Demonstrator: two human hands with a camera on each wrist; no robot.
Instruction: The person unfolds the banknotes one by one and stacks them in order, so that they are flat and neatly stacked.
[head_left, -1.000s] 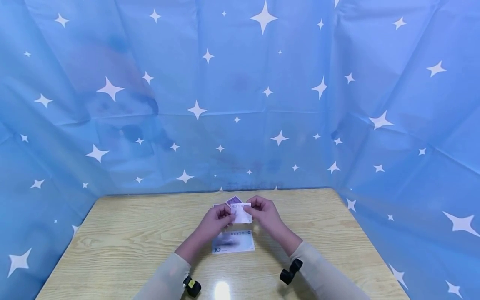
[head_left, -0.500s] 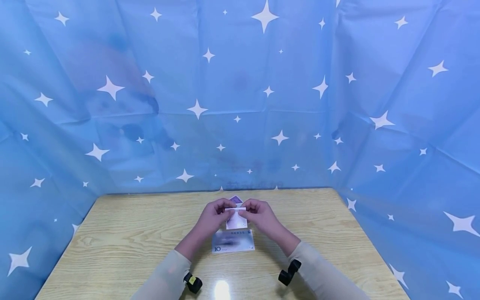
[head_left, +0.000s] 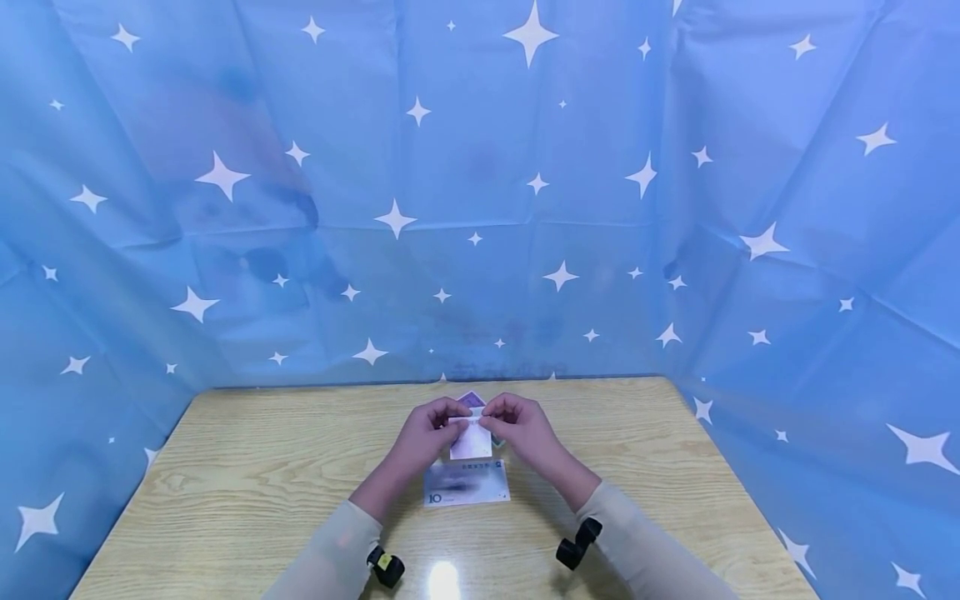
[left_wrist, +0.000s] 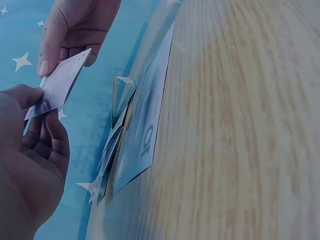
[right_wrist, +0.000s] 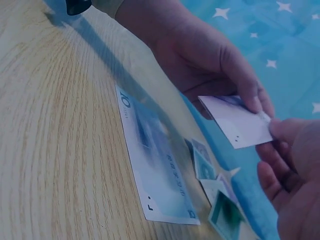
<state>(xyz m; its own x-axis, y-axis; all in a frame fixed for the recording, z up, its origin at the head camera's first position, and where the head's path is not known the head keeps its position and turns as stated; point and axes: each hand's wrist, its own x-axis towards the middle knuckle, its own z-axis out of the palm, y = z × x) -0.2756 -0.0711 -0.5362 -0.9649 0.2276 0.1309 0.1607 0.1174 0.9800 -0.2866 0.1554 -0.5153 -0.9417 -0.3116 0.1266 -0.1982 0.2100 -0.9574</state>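
Note:
Both hands pinch one small folded banknote (head_left: 471,440) above the table. My left hand (head_left: 426,430) holds its upper left part between thumb and fingers, while my right hand (head_left: 528,428) grips the upper right, the two thumbs close together. In the right wrist view the pale face of the folded banknote (right_wrist: 237,122) shows, with the fingertips at its edge. Flat on the table, nearer the body, lies a 10 banknote (head_left: 467,485). Behind the hands, a purple patterned paper piece (head_left: 471,400) peeks out, partly hidden.
Several folded notes, among them a green one (right_wrist: 225,215), lie on the wooden table (head_left: 300,467) just beyond the flat banknote. A blue star-patterned curtain (head_left: 480,192) hangs behind the table's far edge. Black wrist cameras sit on both sleeves.
Since one second ago the hands have come closer together along the note's top edge, and the note has shifted slightly left and toward the body. The flat banknote has stayed in place.

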